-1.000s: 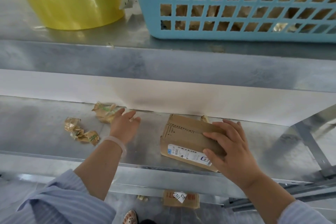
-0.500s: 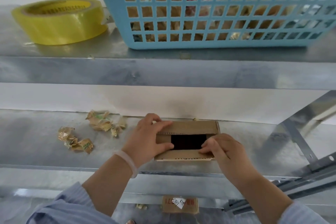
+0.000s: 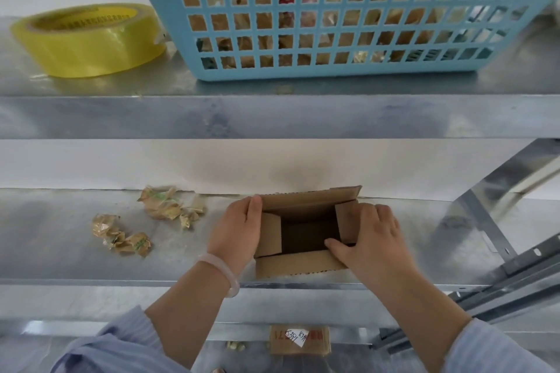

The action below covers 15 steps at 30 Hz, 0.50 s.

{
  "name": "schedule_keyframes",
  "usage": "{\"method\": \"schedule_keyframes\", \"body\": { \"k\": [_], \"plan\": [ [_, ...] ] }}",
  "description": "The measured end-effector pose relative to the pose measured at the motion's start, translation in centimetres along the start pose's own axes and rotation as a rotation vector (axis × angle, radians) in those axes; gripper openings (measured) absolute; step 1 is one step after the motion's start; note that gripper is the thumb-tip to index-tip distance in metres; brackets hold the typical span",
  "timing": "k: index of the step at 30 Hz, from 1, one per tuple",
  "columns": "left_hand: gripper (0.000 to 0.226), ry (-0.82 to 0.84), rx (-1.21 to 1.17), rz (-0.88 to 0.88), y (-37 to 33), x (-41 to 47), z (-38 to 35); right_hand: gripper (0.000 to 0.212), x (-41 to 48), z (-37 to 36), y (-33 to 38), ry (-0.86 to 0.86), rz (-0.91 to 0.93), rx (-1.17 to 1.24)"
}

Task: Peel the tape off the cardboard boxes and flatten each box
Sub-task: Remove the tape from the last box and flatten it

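I see the small brown cardboard box (image 3: 303, 262) standing open on the lower metal shelf (image 3: 60, 251), near its front edge. The left hand (image 3: 236, 230) clasps its left side; the right hand (image 3: 369, 236) pinches the right flap, thumb inside.

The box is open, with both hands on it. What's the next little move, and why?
Probably push the two sides toward each other so the cardboard box collapses flat. Its top flaps are spread open, the inside looks empty, and the left hand and right hand grip opposite sides.
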State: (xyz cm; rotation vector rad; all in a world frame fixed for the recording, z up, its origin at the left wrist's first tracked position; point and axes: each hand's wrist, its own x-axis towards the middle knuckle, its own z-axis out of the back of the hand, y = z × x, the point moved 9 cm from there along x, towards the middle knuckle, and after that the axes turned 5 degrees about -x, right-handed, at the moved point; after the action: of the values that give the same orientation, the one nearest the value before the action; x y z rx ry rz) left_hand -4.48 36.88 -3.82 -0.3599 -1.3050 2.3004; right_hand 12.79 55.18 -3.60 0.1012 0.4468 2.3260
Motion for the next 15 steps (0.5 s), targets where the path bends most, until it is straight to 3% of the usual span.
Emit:
{"method": "schedule_keyframes", "body": {
  "k": [4,8,13,15],
  "plan": [
    [0.057,0.073,0.091,0.028,0.1,-0.5,-1.8,0.088,1.1,-1.5,-0.2,0.120,-0.066,-0.064],
    [0.066,0.091,0.267,0.028,-0.1,-1.2,-2.6,0.072,1.7,-1.3,-0.2,0.086,-0.088,-0.094],
    [0.036,0.127,0.017,0.015,-0.2,-1.6,-2.0,0.067,0.8,-0.6,-1.4,0.043,-0.092,0.102],
    [0.039,0.128,-0.062,-0.064,-0.7,-1.8,-1.0,0.068,0.5,-0.5,-1.9,0.076,-0.076,0.229]
  ]
}}
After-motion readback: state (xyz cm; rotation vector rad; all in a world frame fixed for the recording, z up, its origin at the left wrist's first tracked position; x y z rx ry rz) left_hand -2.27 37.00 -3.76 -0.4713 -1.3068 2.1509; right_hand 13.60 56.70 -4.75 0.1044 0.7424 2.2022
